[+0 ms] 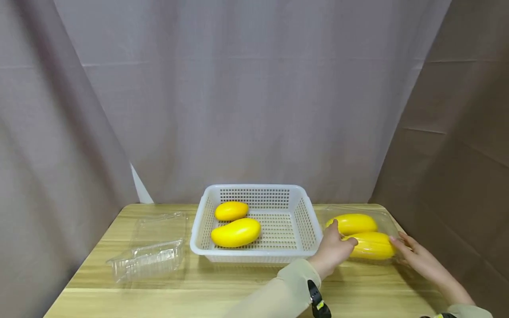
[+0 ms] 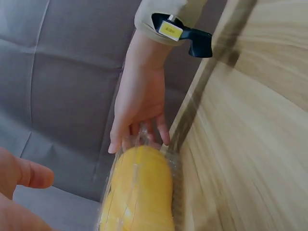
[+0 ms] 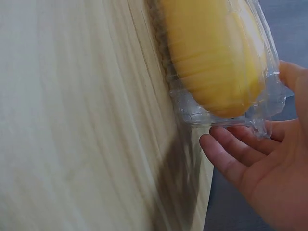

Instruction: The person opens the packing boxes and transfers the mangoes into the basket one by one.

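A clear plastic clamshell box [image 1: 387, 217] holds two yellow mangoes [image 1: 373, 246] at the right of the wooden table, its lid down over them. My left hand [image 1: 333, 249] is over the box's left part, thumb and forefinger spread apart; in the left wrist view its thumb [image 2: 36, 174] stands away from the plastic. At the box's right end is my right hand [image 1: 421, 260]. The right wrist view has its thumb [image 3: 290, 75] at the lid's edge and its extended fingers [image 3: 236, 150] right at the end wall, near a small plastic tab [image 3: 260, 126].
A white slotted basket [image 1: 254, 252] stands mid-table with two more mangoes [image 1: 236, 232] in its left half. Another clear clamshell box [image 1: 149, 260] lies open at the left. Grey curtains [image 1: 254, 110] hang behind the table and along its sides.
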### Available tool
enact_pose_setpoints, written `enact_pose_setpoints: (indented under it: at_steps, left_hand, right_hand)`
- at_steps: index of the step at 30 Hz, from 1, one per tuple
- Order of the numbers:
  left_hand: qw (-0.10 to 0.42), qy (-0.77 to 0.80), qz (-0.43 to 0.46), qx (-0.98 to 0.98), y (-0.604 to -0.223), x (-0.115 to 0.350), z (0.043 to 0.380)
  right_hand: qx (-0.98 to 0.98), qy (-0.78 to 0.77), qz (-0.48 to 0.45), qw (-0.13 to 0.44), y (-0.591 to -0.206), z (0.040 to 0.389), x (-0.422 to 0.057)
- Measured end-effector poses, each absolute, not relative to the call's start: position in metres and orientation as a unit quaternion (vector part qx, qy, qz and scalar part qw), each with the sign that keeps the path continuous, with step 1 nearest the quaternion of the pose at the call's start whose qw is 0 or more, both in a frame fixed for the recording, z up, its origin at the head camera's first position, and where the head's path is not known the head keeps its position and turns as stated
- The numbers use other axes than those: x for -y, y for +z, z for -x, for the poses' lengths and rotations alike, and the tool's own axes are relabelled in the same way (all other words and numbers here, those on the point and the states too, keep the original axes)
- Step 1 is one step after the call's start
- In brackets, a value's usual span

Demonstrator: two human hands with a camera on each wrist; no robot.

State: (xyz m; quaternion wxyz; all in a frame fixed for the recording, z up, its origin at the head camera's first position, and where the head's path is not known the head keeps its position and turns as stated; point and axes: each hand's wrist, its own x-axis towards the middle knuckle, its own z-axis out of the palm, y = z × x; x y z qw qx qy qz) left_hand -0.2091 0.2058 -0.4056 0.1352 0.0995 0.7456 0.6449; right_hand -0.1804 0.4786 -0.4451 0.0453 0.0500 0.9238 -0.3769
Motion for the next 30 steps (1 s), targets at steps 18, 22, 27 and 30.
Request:
enact_pose_setpoints:
  at_steps: [18, 22, 27, 30]
  left_hand:
    - [0.125, 0.552, -0.139, -0.812, -0.407, -0.212, 0.211]
    - [0.123, 0.55, -0.14, -0.814, -0.408, -0.209, 0.21]
    - [0.117, 0.543, -0.146, -0.819, -0.409, -0.206, 0.208]
    - [0.117, 0.54, -0.153, -0.819, -0.41, -0.204, 0.206]
  right_hand:
    - [-0.912, -0.403, -0.056, 0.039, -0.453, 0.165, -0.494]
    - [-0.912, -0.404, -0.051, 0.044, -0.456, 0.161, -0.492]
    - [-0.913, -0.404, -0.041, 0.038, -0.456, 0.157, -0.489]
    - [-0.913, -0.404, -0.042, 0.026, -0.456, 0.156, -0.487]
